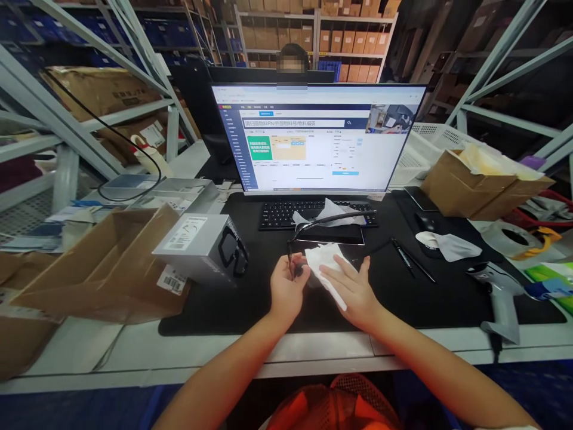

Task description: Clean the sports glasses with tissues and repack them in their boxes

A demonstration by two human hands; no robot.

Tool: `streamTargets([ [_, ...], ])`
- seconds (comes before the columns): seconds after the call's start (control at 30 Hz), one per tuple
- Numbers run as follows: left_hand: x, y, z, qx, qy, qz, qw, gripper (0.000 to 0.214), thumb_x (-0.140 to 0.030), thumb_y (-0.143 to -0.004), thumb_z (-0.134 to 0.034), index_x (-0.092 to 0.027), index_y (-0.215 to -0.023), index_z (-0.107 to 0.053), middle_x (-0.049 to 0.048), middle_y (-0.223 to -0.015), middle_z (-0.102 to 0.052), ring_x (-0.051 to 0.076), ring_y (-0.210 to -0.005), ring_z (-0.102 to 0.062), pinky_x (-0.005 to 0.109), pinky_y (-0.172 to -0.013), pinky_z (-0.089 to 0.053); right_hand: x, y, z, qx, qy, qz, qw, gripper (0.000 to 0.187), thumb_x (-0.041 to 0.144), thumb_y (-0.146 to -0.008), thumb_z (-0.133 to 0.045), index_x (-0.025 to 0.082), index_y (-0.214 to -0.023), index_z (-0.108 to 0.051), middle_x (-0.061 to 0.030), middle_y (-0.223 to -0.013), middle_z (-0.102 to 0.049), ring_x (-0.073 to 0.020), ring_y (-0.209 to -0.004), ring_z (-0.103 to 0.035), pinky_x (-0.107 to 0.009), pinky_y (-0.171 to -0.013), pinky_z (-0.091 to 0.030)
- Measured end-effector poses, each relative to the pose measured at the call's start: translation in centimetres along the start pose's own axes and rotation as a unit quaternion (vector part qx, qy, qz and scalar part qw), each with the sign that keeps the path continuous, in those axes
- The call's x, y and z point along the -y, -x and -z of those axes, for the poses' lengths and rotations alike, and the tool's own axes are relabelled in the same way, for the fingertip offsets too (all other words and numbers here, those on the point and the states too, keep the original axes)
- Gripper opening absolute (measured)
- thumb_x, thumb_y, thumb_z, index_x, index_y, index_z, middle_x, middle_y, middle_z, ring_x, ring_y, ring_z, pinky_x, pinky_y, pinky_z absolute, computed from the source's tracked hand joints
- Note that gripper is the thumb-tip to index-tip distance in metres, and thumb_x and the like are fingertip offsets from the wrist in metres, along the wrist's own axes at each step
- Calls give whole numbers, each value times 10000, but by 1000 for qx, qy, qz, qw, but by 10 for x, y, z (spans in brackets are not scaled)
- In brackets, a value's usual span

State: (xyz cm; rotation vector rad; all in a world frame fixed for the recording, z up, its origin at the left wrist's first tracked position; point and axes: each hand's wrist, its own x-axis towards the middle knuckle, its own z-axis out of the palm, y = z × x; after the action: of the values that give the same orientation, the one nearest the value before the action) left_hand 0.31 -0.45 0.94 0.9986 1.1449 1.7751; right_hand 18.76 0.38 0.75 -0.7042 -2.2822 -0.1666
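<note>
My left hand (pixel 286 289) is closed round the front of a pair of black glasses (pixel 313 230), whose thin arms stretch up and right toward the keyboard. My right hand (pixel 351 286) lies beside it with fingers pressed on a white wipe (pixel 323 258), which is folded against the glasses. Both hands hover over the black desk mat (pixel 233 304), just in front of the keyboard (pixel 280 214). A second crumpled white wipe (pixel 331 212) lies on the keyboard.
A monitor (pixel 313 137) stands behind the keyboard, a person partly hidden beyond it. A grey product box (pixel 197 246) and open cardboard box (pixel 102 263) sit left. Right: a pen (pixel 405 257), mouse with tissue (pixel 441 243), barcode scanner (pixel 499 295), tape roll (pixel 513 239), carton (pixel 474 185).
</note>
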Motion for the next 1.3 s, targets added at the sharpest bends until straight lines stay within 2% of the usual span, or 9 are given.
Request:
streamTargets([
  [0.27,4,-8,2,-12,25,35,999,395,-490,-742,-816,-175,-938,-679,70,-926,-740,189,-908,-699,329,-890,-524,-17,6,5,-23,-56,30,998,432,15,-893,-527,191,-1278,-616,-69,-1238,-735,-269,-1399,-494,-576,-1235,40],
  [0.37,1,-10,7,3,-11,-34,999,369,-463,-785,-793,-181,-989,-671,82,-958,-745,202,-953,-707,359,-948,-523,-19,8,8,-78,-108,-9,991,409,47,-896,-520,231,-1242,-639,-41,-1157,-765,-268,-1353,-546,-598,-1241,-8],
  [0.43,-1,-12,11,9,-48,-119,992,365,-447,-808,-779,-187,-1036,-664,93,-1030,-729,215,-1008,-699,383,-971,-528,-19,8,10,-157,-168,-103,968,334,92,-928,-482,253,-1142,-682,-24,-1067,-778,-262,-1282,-608,-596,-1237,-135],
  [0.5,-3,-14,13,12,-72,-207,976,363,-444,-833,-758,-198,-1079,-656,94,-1081,-706,221,-1050,-683,400,-980,-532,-20,5,12,-219,-229,-252,914,262,181,-971,-465,241,-1008,-718,-40,-1039,-771,-267,-1191,-662,-568,-1189,-300],
  [0.63,-1,-18,11,5,-61,-304,951,381,-485,-844,-735,-216,-1103,-657,76,-1052,-705,213,-1032,-677,408,-999,-521,-32,-1,7,-253,-336,-498,759,246,392,-929,-599,187,-962,-729,-91,-1055,-759,-284,-1070,-693,-512,-1055,-474],
  [0.77,-1,-17,11,15,-56,-315,947,368,-462,-855,-732,-222,-1123,-653,70,-1060,-705,208,-1036,-672,402,-1007,-511,-40,-4,-1,-262,-475,-558,627,326,421,-780,-776,190,-1003,-717,-55,-1014,-759,-265,-1009,-706,-464,-966,-543],
  [0.87,-4,-14,13,31,-76,-291,953,337,-427,-887,-702,-215,-1142,-642,84,-1102,-688,220,-1077,-659,413,-1005,-517,-37,-6,1,-248,-521,-576,580,340,425,-723,-825,190,-944,-717,-46,-936,-761,-254,-890,-724,-432,-838,-597],
  [1.1,-8,-8,14,14,-132,-219,967,387,-537,-903,-627,-224,-1128,-668,99,-1101,-682,248,-1076,-650,447,-1007,-518,-27,-8,8,-222,-531,-570,586,320,415,-713,-833,184,-909,-732,-56,-921,-764,-239,-864,-717,-368,-757,-608],
  [1.3,-4,-8,12,23,-81,-224,971,355,-477,-879,-685,-217,-1119,-670,106,-1090,-693,255,-1077,-655,447,-1014,-512,-24,-6,7,-232,-510,-537,631,202,368,-801,-766,200,-906,-728,-46,-926,-761,-252,-921,-717,-446,-891,-576],
])
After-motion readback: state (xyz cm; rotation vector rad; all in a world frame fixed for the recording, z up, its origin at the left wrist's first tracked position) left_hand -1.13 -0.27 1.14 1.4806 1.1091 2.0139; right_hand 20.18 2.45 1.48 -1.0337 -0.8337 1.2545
